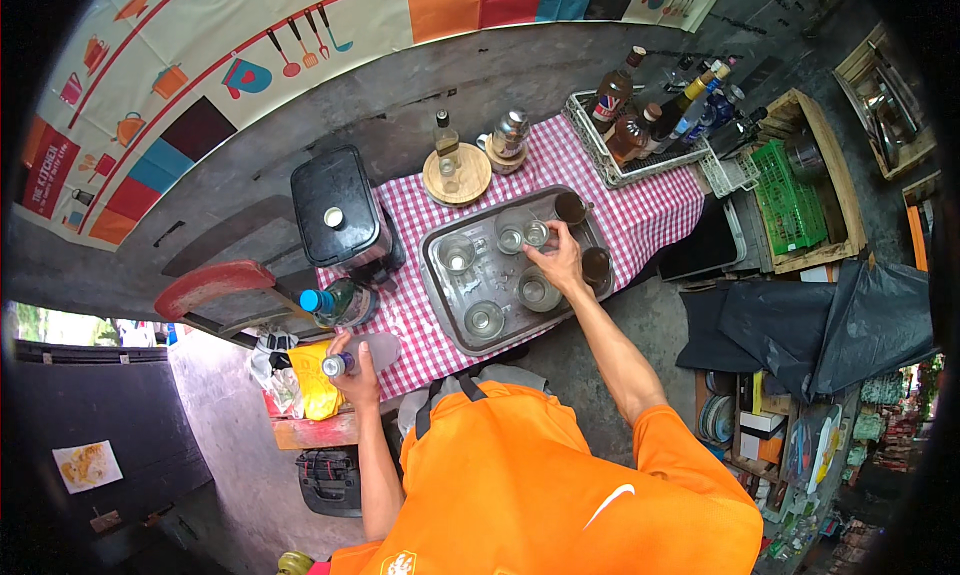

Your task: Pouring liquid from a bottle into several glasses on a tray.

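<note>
Red-and-white checkered cloth (655, 207) covers the table (408, 317). At its near-left edge, the left hand's (363, 383) grip wraps a clear bottle (384, 351), long axis crosswise in view, cap leftward; the right hand's (561, 262) grip, nearly closed, pinches a small glass (537, 234), mouth up, at the tray (480, 277).

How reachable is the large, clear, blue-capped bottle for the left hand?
Likely yes: the blue-capped bottle sits just past the left hand, nothing visible between. But that hand seems to hold a clear, silvery-topped bottle, so might need freeing first.
</note>
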`<state>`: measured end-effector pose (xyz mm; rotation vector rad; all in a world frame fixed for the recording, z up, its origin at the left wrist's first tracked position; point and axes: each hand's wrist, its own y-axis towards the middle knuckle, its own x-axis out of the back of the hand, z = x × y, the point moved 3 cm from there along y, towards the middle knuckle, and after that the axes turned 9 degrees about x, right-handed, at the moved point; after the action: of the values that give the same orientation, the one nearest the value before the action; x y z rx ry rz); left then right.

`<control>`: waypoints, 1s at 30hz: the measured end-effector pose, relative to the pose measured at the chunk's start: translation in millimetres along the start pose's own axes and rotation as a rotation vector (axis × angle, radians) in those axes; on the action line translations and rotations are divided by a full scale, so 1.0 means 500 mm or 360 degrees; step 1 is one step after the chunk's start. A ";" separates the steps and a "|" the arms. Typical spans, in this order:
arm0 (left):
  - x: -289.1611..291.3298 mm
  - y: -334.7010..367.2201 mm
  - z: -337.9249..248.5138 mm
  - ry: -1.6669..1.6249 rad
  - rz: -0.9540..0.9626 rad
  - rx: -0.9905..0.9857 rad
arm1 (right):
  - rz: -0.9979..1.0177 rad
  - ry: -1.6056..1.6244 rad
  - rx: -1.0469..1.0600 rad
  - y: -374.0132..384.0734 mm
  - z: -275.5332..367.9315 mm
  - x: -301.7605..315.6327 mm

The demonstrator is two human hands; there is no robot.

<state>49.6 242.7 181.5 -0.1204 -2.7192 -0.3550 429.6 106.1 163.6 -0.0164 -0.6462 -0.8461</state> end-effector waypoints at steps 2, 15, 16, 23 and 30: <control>-0.001 0.000 0.002 -0.0004 -0.0017 -0.0012 | -0.0004 0.0006 -0.0011 0.002 -0.001 -0.002; -0.003 0.001 0.000 -0.0055 -0.0075 -0.0026 | 0.0089 -0.0027 -0.0190 0.013 -0.023 -0.006; -0.003 0.001 0.000 -0.0050 -0.0076 -0.0015 | 0.0096 -0.0016 -0.0201 0.014 -0.023 -0.006; -0.007 0.001 0.003 -0.0103 -0.0079 -0.0014 | 0.0143 -0.0047 -0.0212 0.022 -0.022 -0.004; -0.008 0.002 0.008 -0.0088 -0.0088 -0.0038 | 0.0148 -0.0057 -0.0122 0.032 -0.028 -0.009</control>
<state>51.9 244.3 176.8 -0.0627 -2.7779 -0.4057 446.0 116.5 153.5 -0.1306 -0.6417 -0.7815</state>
